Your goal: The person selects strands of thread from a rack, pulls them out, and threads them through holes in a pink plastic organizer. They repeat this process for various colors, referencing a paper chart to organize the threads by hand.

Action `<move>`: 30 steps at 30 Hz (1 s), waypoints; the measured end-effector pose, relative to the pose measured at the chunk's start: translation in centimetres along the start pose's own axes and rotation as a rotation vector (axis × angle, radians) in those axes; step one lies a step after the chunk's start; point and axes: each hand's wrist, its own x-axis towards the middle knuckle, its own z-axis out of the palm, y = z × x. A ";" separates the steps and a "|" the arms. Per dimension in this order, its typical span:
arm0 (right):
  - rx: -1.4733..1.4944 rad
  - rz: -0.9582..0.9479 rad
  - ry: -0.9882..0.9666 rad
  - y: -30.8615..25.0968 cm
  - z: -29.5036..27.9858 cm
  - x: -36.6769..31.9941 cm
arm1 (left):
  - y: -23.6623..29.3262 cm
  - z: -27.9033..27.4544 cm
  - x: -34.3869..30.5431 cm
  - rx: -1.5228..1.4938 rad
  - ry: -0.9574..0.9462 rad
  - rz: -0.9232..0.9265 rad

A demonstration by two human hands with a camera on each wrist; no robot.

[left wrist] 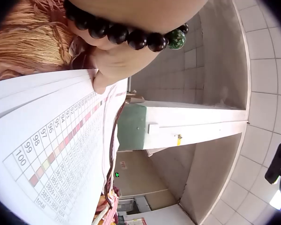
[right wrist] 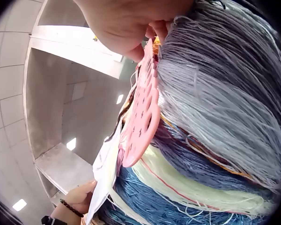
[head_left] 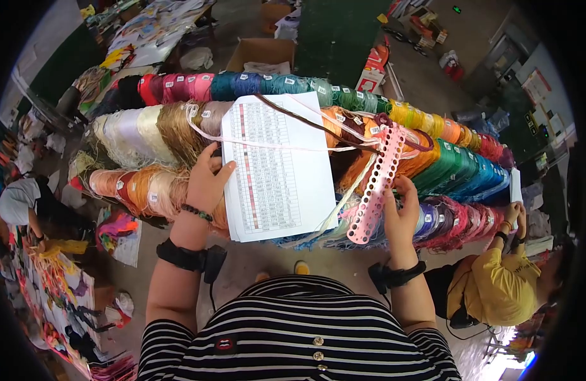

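Observation:
Printed sheets (head_left: 274, 171) with a numbered chart lie over the thread skeins in the head view. My left hand (head_left: 207, 181) grips their left edge; in the left wrist view its thumb lies on the top page (left wrist: 51, 140), its other fingers mostly hidden. A pink card (head_left: 376, 190) with rows of holes slants to the right of the sheets, white, pale pink and dark brown threads tied at its upper part. My right hand (head_left: 404, 206) pinches the card's right edge. The right wrist view shows the card (right wrist: 143, 112) edge-on beside grey skeins (right wrist: 215, 93).
Rows of coloured skeins (head_left: 458, 165) fill the rack around both hands. Someone in a yellow shirt (head_left: 496, 286) works at the right end; another person (head_left: 20, 203) bends over bundles at the left. A cardboard box (head_left: 258, 54) stands behind the rack.

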 end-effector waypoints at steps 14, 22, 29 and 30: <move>-0.166 -0.578 -0.584 -11.4 12.3 6.1 | -4.2 -13.0 -12.2 -0.113 0.325 0.049; -0.092 -0.577 -0.439 -14.1 11.4 9.3 | -11.6 -20.2 -27.5 0.015 0.681 -0.378; 0.526 -0.349 -1.128 -15.3 6.9 -1.4 | -11.8 -18.2 -43.2 -0.096 0.984 -0.728; 0.606 -0.352 -1.340 -15.9 7.4 -2.1 | -12.0 -18.4 -45.4 -0.116 1.014 -0.734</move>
